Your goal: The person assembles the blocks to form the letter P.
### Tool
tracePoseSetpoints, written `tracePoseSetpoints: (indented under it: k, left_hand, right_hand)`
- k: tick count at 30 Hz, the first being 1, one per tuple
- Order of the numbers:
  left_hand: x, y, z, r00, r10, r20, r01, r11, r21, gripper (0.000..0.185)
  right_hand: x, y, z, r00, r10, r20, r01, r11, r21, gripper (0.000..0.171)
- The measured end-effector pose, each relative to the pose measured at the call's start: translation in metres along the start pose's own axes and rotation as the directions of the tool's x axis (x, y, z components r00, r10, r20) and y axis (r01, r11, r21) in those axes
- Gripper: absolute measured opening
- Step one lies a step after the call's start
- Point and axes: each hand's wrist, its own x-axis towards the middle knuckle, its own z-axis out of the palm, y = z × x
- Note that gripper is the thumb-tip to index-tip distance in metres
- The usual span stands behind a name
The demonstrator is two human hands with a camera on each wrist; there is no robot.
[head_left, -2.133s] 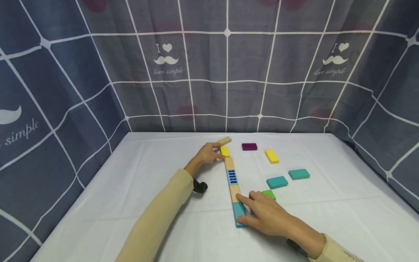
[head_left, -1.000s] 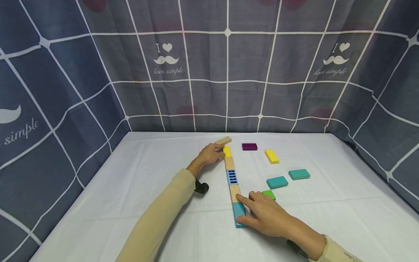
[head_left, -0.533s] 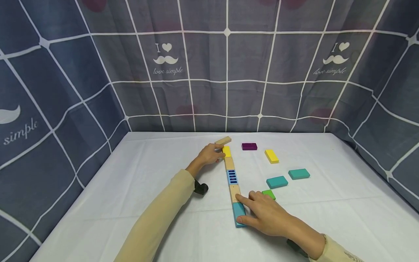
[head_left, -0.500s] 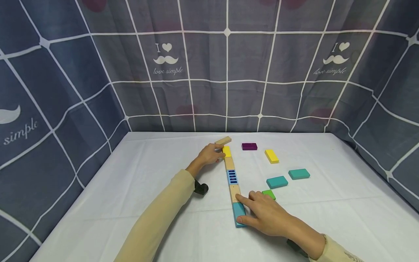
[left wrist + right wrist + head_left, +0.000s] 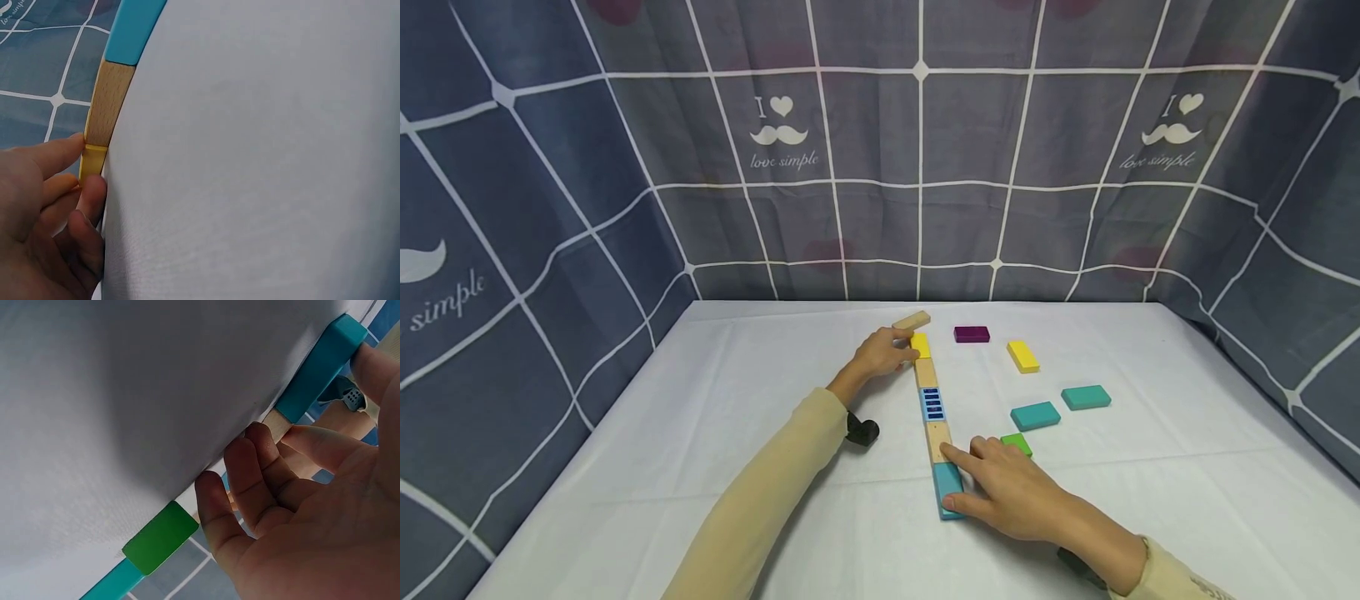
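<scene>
A white-clothed table (image 5: 715, 433) carries a straight row of blocks (image 5: 934, 406) and scattered loose blocks (image 5: 1034, 416).

- Left arm (image 5: 760, 492): beige sleeve, stretched forward and slightly to the right, forearm low over the surface.
- Left hand (image 5: 880, 353): at full reach, palm turned inward, fingers (image 5: 87, 206) loosely curled with tips pressed together against a small edge; thumb lies along the top.
- Right arm (image 5: 1157, 575): beige cuff at the lower right, short reach inward.
- Right hand (image 5: 1007, 493): palm down, fingers (image 5: 259, 472) nearly straight and spread, thumb extended toward the near side.
</scene>
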Motion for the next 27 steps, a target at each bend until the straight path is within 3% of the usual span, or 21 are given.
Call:
tracePoseSetpoints:
  k: [27]
  left_hand:
    - [-0.0021,-0.0006,-0.0003,1.000,0.011,-0.004,-0.011,1.000,0.005,0.053]
  right_hand:
    - [0.0008,-0.0003,0.0003,1.000,0.010,0.002,-0.010,1.000,-0.002,0.070]
